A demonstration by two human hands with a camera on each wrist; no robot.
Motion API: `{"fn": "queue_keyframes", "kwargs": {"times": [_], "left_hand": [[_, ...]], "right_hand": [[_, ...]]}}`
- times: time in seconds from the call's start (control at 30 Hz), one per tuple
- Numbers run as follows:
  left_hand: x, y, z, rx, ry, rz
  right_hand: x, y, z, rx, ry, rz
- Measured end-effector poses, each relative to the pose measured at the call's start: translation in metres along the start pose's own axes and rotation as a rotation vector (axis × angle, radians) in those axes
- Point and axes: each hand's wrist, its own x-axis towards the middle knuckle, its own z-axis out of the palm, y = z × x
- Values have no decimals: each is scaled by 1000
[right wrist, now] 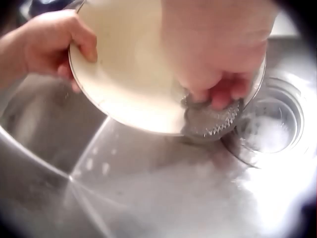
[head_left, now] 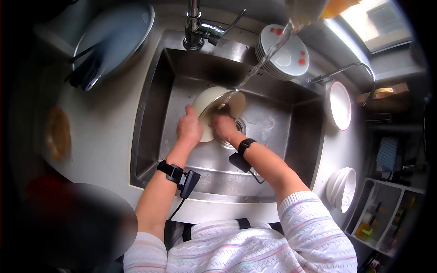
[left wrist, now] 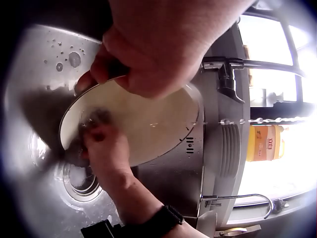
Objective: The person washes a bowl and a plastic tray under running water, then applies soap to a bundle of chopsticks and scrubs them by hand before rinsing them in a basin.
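A cream bowl with a thin dark rim is tilted on its side over the sink. My left hand grips its rim, the thumb lying on the inner face. Inside the bowl, my right hand holds a grey scrubber with curled fingers, pressed against the inner wall near the lower rim. A stream of water falls into the bowl from the upper right. Just under the bowl lies the round drain.
Behind the sink stand the main tap and a stack of plates. A thin curved tap, a red-rimmed bowl and small white bowls line the right counter. A large oval dish is at the left.
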Motion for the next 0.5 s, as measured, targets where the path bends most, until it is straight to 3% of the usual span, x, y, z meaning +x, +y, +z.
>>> {"fn": "queue_keyframes", "kwargs": {"times": [0.07, 0.1, 0.17, 0.23, 0.3, 0.33, 0.37, 0.43, 0.5], "left_hand": [[-1, 3, -6, 20, -14, -23], [-1, 1, -4, 19, -16, -28], [0, -4, 1, 27, 7, -17], [4, -9, 5, -73, -24, -69], [7, -8, 3, -177, -52, -118], [6, -3, -2, -243, -96, -203], [7, -1, -6, -313, -141, -291], [6, -3, -4, -284, -107, -256], [8, -4, -4, -254, -64, -219]], "right_hand": [[-7, -16, -9, 261, -156, 71], [-8, -12, -6, 262, -161, 71], [-8, -4, -2, 104, -101, -73], [7, 1, -2, -33, -65, -37], [22, -2, -1, -295, 226, -95], [26, -12, -2, -150, 161, 67], [27, -23, -2, -151, 166, 67], [19, -43, 0, 436, -88, 243], [14, -48, 12, 560, -159, 44]]}}
